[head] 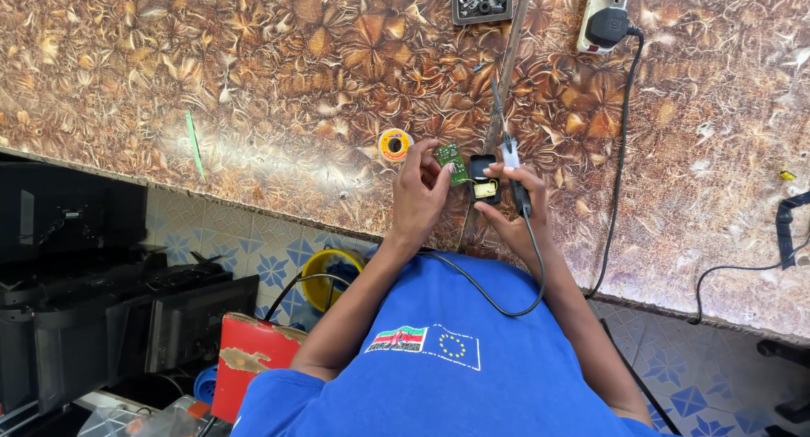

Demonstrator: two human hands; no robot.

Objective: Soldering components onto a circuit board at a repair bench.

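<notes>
My left hand (pixel 419 191) holds a small green circuit board (pixel 451 161) between thumb and fingers, just above the brown patterned tabletop (pixel 278 74). My right hand (pixel 516 202) grips a soldering iron (pixel 509 150) with a black cable, its tip pointing away from me, and also holds a small black plastic case (pixel 483 179) with a pale part inside. Board and case sit side by side, joined by a thin wire. A yellow spool of solder (pixel 394 143) lies on the table just left of my left hand.
A black tray of small metal parts (pixel 481 0) sits at the far edge. A white power strip (pixel 601 13) with a black plug feeds a cable (pixel 622 150) down the right. Dark equipment (pixel 93 294), a red stool (pixel 257 353) and a yellow bucket (pixel 331 277) stand on the tiled floor, left.
</notes>
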